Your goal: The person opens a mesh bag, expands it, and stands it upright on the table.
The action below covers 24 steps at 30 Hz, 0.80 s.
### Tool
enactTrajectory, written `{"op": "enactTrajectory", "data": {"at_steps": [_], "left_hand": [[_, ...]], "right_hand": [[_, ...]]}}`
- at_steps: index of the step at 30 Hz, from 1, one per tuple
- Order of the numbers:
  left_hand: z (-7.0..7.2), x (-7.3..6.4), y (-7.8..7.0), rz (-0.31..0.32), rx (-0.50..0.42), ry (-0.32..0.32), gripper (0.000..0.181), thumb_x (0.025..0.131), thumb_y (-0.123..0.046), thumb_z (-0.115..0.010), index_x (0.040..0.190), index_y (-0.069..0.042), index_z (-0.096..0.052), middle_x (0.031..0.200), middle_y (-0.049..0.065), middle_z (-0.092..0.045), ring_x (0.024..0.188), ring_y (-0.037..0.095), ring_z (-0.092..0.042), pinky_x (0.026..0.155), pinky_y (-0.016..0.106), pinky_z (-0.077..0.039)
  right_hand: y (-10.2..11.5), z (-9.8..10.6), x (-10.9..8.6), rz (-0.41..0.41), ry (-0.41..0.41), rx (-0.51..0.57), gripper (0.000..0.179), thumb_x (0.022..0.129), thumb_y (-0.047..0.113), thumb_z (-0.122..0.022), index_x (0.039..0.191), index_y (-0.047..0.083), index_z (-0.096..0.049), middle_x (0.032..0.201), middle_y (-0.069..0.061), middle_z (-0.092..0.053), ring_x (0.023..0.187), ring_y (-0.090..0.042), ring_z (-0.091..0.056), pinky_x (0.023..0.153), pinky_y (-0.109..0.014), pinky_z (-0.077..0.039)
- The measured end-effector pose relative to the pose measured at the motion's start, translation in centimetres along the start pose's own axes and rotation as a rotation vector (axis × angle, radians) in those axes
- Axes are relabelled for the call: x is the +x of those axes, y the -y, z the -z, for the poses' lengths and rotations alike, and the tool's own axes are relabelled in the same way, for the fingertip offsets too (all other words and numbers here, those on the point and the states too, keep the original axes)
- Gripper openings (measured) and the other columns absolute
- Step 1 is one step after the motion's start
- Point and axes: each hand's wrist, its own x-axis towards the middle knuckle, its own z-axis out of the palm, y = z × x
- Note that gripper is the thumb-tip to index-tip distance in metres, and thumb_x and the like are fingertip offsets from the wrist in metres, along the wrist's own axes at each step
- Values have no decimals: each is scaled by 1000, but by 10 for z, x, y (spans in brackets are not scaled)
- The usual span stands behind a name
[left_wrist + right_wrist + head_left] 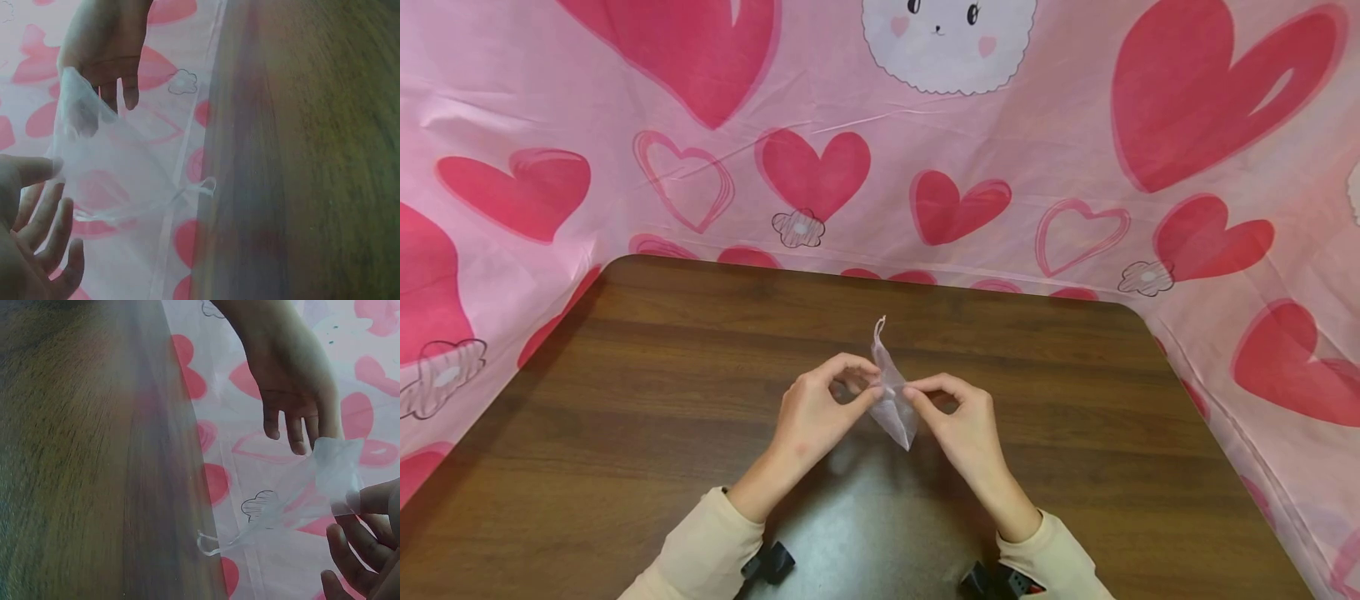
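A small, sheer white drawstring pouch (892, 414) hangs between both hands above the table, its looped cord at the far end. My left hand (815, 407) pinches one side of it between thumb and forefinger. From the other side, my right hand (961, 419) pinches the fabric the same way. In the left wrist view the pouch (119, 159) is spread wide and see-through, with the cord loop sticking out to the right. The right wrist view shows the pouch (337, 469) held near its corner; I cannot make out anything inside it.
A dark brown wooden table (700, 333) lies beneath the hands. Pink cloth with red hearts (955, 204) hangs around its back and sides. Black wrist devices (769, 563) sit at the beige sleeves (700, 550).
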Motion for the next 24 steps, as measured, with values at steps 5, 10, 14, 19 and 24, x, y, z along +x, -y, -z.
{"op": "enactTrajectory", "data": {"at_steps": [5,10,14,19,24], "left_hand": [[0,0,1,-98,-10,-27,30,76,-20,-88,101,-26,-71,88,-16,-68,78,2,-63,71,34,-53],[0,0,1,-212,15,-8,29,77,-22,-87,102,-25,-74,102,-17,-67,81,2,-61,69,28,-51],[0,-1,1,-264,91,14,28,77,-24,-87,103,-25,-76,103,-18,-68,85,1,-60,69,30,-50],[-1,-1,2,-282,217,-29,23,79,-26,-86,100,-30,-79,94,-20,-71,85,2,-62,63,31,-48],[0,0,4,-280,252,-112,15,78,-23,-86,90,-30,-80,86,-20,-71,81,3,-64,61,31,-47]], "right_hand": [[-1,0,0,25,-18,-54,6,81,11,-83,85,12,-78,78,9,-72,68,-11,-63,64,-30,-51],[-2,1,-1,65,-3,-100,9,79,9,-84,82,13,-77,77,10,-71,69,-9,-63,65,-40,-53],[-2,0,-1,108,18,-110,11,78,7,-85,79,13,-75,77,9,-71,71,-9,-63,67,-44,-54],[-2,-1,-1,148,30,-101,11,78,6,-84,82,12,-76,79,9,-71,74,-8,-64,69,-38,-54],[-2,-1,-2,167,68,-96,11,81,8,-82,91,12,-77,82,9,-71,77,-8,-64,71,-34,-52]]}}
